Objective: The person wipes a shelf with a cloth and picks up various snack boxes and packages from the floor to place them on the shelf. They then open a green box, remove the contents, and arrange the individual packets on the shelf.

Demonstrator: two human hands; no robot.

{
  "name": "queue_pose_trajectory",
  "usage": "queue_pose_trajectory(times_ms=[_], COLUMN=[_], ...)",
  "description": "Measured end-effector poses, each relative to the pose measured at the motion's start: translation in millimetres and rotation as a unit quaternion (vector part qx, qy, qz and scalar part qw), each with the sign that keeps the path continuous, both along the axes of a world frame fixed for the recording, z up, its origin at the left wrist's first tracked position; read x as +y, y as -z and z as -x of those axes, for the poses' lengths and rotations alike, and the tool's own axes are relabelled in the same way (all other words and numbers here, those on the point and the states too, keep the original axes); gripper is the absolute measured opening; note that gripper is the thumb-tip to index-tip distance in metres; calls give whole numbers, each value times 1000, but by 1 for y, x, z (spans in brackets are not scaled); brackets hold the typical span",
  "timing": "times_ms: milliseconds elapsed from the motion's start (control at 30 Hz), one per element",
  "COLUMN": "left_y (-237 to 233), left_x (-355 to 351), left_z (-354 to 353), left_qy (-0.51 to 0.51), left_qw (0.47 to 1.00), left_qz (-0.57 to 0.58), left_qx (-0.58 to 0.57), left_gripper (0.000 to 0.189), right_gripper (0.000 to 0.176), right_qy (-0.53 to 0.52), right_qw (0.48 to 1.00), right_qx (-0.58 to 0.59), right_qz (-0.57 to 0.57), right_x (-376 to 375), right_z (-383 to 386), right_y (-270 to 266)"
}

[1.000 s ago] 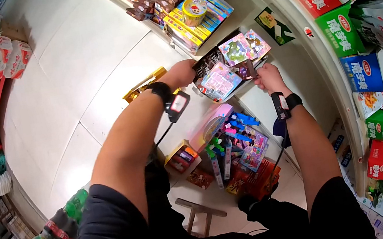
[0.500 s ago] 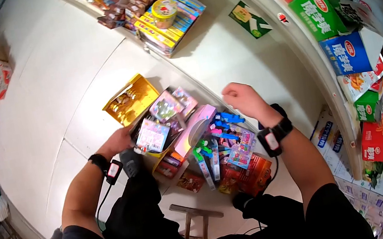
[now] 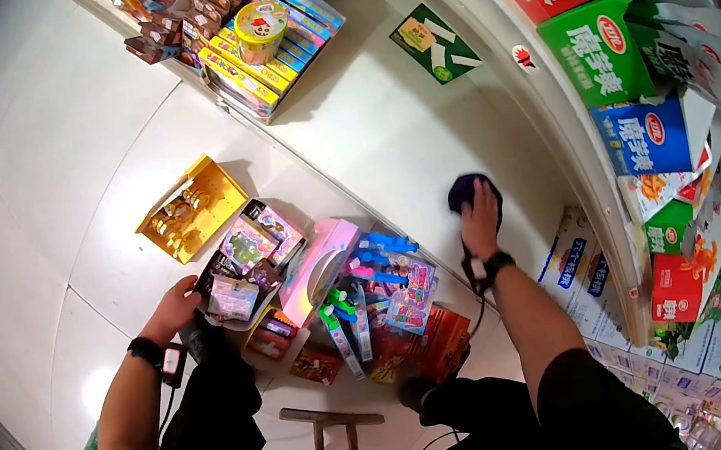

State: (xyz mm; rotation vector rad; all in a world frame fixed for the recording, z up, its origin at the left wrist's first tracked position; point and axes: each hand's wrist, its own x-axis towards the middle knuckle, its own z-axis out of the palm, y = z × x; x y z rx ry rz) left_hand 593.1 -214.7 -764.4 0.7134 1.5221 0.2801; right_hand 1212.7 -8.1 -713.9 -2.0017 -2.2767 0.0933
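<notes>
My left hand (image 3: 173, 311) is at the left side of an open display box (image 3: 214, 318), its fingers closed at the box's edge. Small shiny, colourful packs (image 3: 232, 296) fill that box. My right hand (image 3: 479, 222) lies over a dark blue, soft-looking round thing (image 3: 484, 187) on the white shelf surface; its fingers press on it, and I cannot make out its kind. Between my hands are a pink box (image 3: 317, 275), blue and green toy-like packs (image 3: 341, 309), and a patterned pack (image 3: 412, 302). A yellow box (image 3: 212, 193) with gold-wrapped pieces lies beyond my left hand.
A carton of yellow and blue boxes (image 3: 248, 91) carries a yellow round tub (image 3: 261, 32). Red, green and blue snack boxes (image 3: 603, 51) line the curved shelf edge (image 3: 551, 107) at right. A wooden stool (image 3: 331, 418) stands near my legs. A green card (image 3: 433, 43) lies on the white surface.
The view has shifted, moving the boxes left in the picture. My right hand has gone from a raised, curled pose to lying on the dark blue thing. My left hand stays at the display box.
</notes>
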Motion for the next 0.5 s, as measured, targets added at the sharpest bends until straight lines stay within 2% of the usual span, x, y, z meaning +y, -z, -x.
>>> queue_pose_trajectory(times_ms=[33, 100, 167, 233, 267, 367, 400, 433, 467, 500], left_y=[-8, -38, -46, -66, -82, -120, -133, -144, -153, -157], left_x=[0, 3, -1, 7, 16, 47, 58, 70, 79, 87], left_z=[1, 3, 14, 17, 14, 5, 2, -1, -4, -5], left_qy=[-20, -19, -52, -87, -125, -174, -178, -167, -156, -135], left_qw=[1000, 1000, 997, 994, 989, 970, 970, 967, 963, 964], left_qz=[-1, 13, 25, 13, -2, -82, -83, -110, -135, -147], left_qx=[-2, -2, -50, -63, -75, -146, -146, -161, -175, -175], left_gripper=[54, 52, 49, 44, 40, 40, 40, 42, 43, 46], right_gripper=[61, 58, 63, 64, 64, 59, 59, 57, 55, 54], right_qy=[11, 73, 17, -106, -132, -238, -235, -135, -221, 3], right_qw=[999, 997, 1000, 994, 990, 954, 940, 933, 958, 979], right_qx=[32, 30, 1, 24, 23, 122, 215, 307, 116, 200], right_qz=[-39, -18, -5, 7, 46, 134, 123, 127, -143, -42], right_x=[32, 93, 129, 129, 117, 101, 109, 117, 140, 142], right_z=[-3, 22, 63, 113, 132, 136, 122, 114, 81, 125], right_y=[14, 14, 18, 8, -2, -39, -38, -50, -34, -112])
